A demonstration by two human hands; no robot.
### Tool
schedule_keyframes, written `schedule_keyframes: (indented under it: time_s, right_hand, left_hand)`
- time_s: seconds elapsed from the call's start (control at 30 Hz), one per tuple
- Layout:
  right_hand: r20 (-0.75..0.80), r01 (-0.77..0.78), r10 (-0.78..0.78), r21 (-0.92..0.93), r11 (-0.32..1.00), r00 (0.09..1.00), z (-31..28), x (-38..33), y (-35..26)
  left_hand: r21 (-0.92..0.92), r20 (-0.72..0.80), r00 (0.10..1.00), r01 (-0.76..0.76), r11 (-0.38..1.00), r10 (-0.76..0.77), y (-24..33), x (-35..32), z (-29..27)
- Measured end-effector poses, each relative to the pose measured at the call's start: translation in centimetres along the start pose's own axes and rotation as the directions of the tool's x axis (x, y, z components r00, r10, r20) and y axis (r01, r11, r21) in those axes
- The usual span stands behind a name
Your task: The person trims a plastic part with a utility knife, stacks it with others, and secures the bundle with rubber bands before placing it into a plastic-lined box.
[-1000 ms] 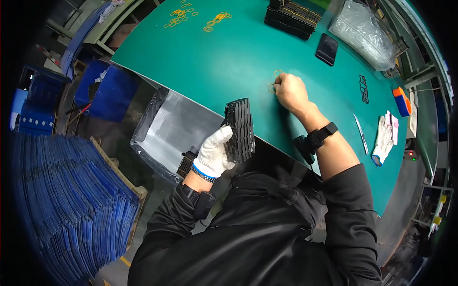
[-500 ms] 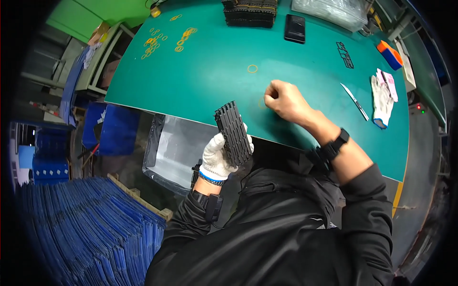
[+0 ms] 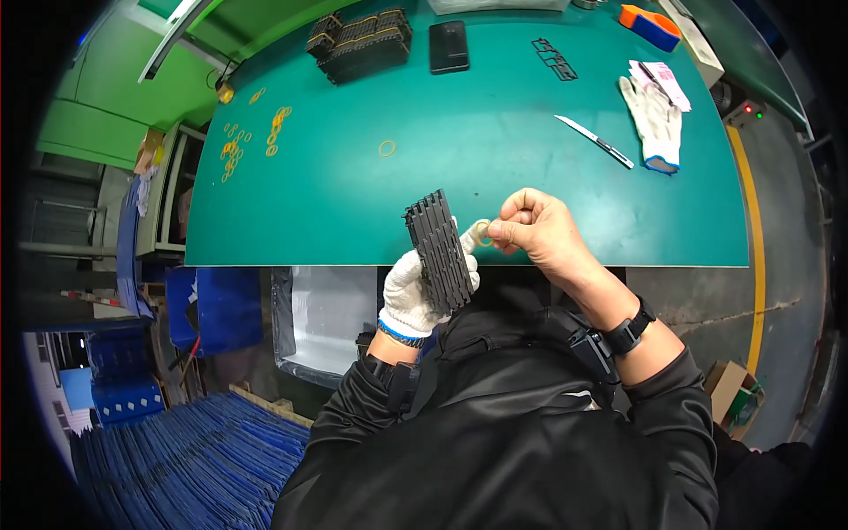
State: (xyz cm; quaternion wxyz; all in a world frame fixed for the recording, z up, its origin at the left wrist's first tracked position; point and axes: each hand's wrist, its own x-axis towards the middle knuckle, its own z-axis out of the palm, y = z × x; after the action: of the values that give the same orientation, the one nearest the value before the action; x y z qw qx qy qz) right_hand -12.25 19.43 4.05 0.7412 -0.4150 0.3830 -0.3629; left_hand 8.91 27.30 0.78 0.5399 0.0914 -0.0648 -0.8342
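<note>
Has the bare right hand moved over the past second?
Yes: the right hand has moved toward the near edge of the green table, closer to the gloved left hand.

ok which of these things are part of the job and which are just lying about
Probably in the job: black strips, held in the gloved left hand; rubber band in the right hand; loose rubber bands; banded black stacks.

Apparently lying about: phone; knife; spare glove.

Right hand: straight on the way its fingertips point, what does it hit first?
Likely the gloved left hand, at its outstretched finger, then the black slatted bundle; depth is unclear here.
</note>
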Motion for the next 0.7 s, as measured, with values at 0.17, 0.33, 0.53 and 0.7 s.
schedule_keyframes:
  time_s: [0.17, 0.33, 0.53, 0.7]
  right_hand:
    - [-0.114, 0.064, -0.1, -0.282, 0.957, 0.988, -0.5, -0.6, 0.1]
    - [-0.157, 0.125, -0.227, -0.483, 0.867, 0.961, -1.0, -1.0, 0.5]
    - [-0.007, 0.339, -0.512, -0.741, 0.579, 0.859, -2.0, -1.6, 2.1]
    - [-0.094, 0.291, -0.404, -0.549, 0.783, 0.91, -2.5, -1.5, 2.2]
  left_hand:
    - [0.084, -0.064, 0.997, 0.043, 0.996, -0.038, -1.2, 0.7, 0.0]
    - [0.131, -0.101, 0.994, 0.056, 0.99, -0.043, -1.9, 1.5, 0.2]
    - [0.029, -0.084, 0.993, 0.083, 0.996, -0.08, -2.3, 1.8, 1.0]
    - [0.019, -0.015, 0.999, 0.046, 0.999, -0.046, -2.1, 2.3, 0.8]
